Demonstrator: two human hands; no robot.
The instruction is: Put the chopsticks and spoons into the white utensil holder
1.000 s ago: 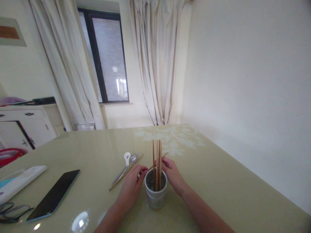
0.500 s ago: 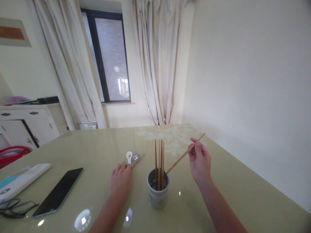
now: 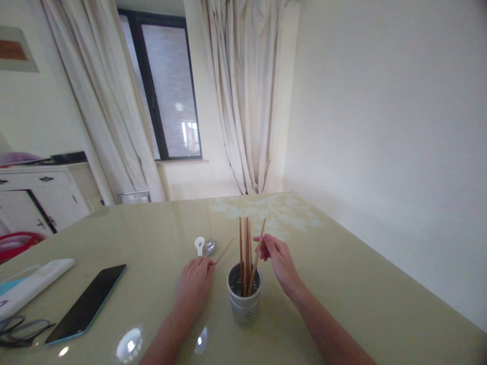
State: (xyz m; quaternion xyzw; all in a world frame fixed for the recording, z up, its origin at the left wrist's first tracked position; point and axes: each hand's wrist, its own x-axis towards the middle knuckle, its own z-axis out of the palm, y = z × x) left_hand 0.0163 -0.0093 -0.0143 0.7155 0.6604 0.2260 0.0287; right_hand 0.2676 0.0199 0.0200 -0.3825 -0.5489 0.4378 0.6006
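A grey perforated utensil cup (image 3: 244,305) stands on the table with several wooden chopsticks (image 3: 245,248) upright in it. My right hand (image 3: 279,261) is closed at the upper part of one chopstick (image 3: 256,258), which leans right with its lower end inside the cup. To the left of the cup, my left hand (image 3: 195,284) rests low over the table, its fingers closed on another chopstick (image 3: 225,250) that sticks out to the upper right. A white spoon (image 3: 200,244) and a shiny metal spoon (image 3: 210,247) show just beyond its fingers; their other ends are hidden.
On the left lie a black-screened phone (image 3: 89,301), a long white device (image 3: 38,286) and a dark cable (image 3: 23,329). The glossy table (image 3: 342,304) meets a wall at the right. Curtains (image 3: 247,101) and a window stand behind.
My right hand has moved left, bringing its chopstick from a strong rightward slant to nearly upright in the cup. The chopstick at my left hand now sticks out farther right.
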